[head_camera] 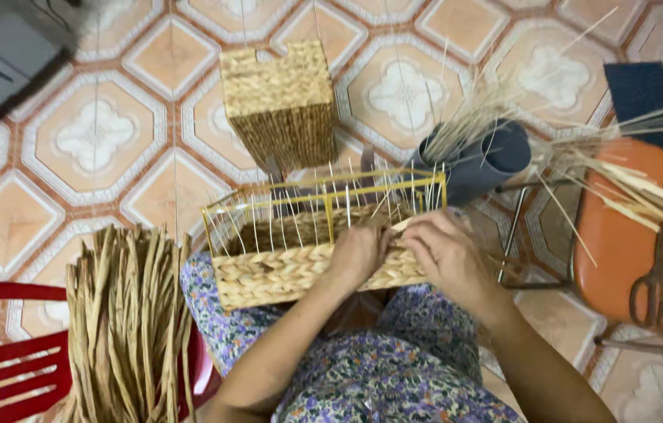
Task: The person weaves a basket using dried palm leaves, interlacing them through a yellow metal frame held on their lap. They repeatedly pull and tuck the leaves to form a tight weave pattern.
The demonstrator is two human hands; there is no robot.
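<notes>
Half-woven basket [300, 266] sits on the lap, nothing inside, just thin upright stakes. Left hand [359, 252] and right hand [447, 254] both pinch its braided strand at the rim. Grey tube [480, 160] behind holds straw [468, 110]

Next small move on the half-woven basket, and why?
Probably pass the strand behind the next upright stake. Both the left hand and right hand pinch the weave at the top row of the basket, and bare stakes rise above it.
</notes>
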